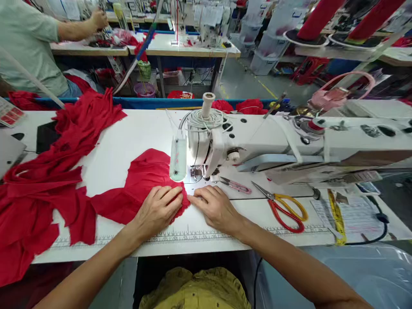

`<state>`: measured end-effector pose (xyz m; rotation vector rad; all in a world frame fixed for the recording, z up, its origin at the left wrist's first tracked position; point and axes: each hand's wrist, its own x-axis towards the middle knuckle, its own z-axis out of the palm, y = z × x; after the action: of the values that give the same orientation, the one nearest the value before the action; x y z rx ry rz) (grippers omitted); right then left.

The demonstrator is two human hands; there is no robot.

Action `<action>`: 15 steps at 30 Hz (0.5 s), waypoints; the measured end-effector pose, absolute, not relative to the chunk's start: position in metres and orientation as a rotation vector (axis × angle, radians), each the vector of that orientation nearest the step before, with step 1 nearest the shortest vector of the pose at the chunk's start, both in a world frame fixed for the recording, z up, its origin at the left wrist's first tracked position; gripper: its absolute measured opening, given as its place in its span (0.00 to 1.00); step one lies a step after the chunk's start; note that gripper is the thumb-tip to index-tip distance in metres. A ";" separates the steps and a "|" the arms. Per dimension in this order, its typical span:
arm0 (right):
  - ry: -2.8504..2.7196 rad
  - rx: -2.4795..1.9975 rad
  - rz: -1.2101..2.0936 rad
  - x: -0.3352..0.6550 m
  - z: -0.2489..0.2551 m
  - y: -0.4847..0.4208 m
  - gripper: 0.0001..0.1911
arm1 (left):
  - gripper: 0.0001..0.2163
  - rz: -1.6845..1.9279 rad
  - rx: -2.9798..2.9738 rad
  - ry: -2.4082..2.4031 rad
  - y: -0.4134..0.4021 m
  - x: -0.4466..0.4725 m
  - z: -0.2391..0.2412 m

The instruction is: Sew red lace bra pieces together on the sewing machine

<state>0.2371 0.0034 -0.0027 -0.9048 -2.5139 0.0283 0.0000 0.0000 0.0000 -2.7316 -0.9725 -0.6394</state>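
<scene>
A piece of red fabric (pixel 143 174) lies on the white sewing machine table, just left of and partly under the machine's needle area. My left hand (pixel 162 206) rests flat on its right part, fingers stretched toward the presser foot (pixel 195 172). Along the right edge of the fabric, my right hand (pixel 215 206) has its fingers bent, with thumb and forefinger at the edge in what looks like a pinch. The fingertips are partly hidden. The white sewing machine (pixel 257 137) stands just beyond both hands, with a pale green guard (pixel 178 159) hanging at its left.
Thread snips (pixel 234 185) and scissors with red and yellow handles (pixel 286 208) lie right of my right hand. A long heap of red fabric (pixel 64 167) covers the table's left. A yellow tape measure (pixel 336 219) lies on papers. Another person (pixel 32 47) works at the far left.
</scene>
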 end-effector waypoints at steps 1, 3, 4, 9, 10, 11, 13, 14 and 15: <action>-2.531 -0.892 0.019 0.238 -0.001 0.003 0.23 | 0.10 -0.633 -2.759 -0.976 0.001 0.000 0.000; -2.565 -0.866 -0.003 0.239 0.001 0.004 0.23 | 0.10 -0.619 -2.815 -0.986 0.003 0.001 0.001; -2.582 -0.853 -0.016 0.239 0.002 0.005 0.22 | 0.10 -0.611 -2.844 -0.993 0.006 0.001 0.001; -2.637 -0.805 -0.090 0.238 0.003 0.016 0.19 | 0.11 -0.569 -2.975 -1.024 0.024 0.001 0.000; -2.631 -0.808 -0.095 0.238 0.003 0.018 0.19 | 0.11 -0.554 -2.981 -1.034 0.027 0.001 0.000; -2.620 -0.812 -0.097 0.238 0.002 0.019 0.19 | 0.11 -0.534 -2.979 -1.047 0.029 0.002 0.002; -2.588 -0.833 -0.100 0.237 0.000 0.019 0.20 | 0.12 -0.504 -2.963 -1.075 0.032 0.004 0.005; -2.573 -0.851 -0.101 0.237 -0.001 0.018 0.21 | 0.12 -0.494 -2.959 -1.087 0.033 0.004 0.006; -2.561 -0.873 -0.103 0.237 -0.002 0.017 0.22 | 0.12 -0.490 -2.962 -1.093 0.035 0.005 0.007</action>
<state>0.2367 0.0169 -0.0019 -0.8733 -2.5614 -0.1030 0.0048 0.0348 0.0072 -2.9617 -1.0926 -0.4898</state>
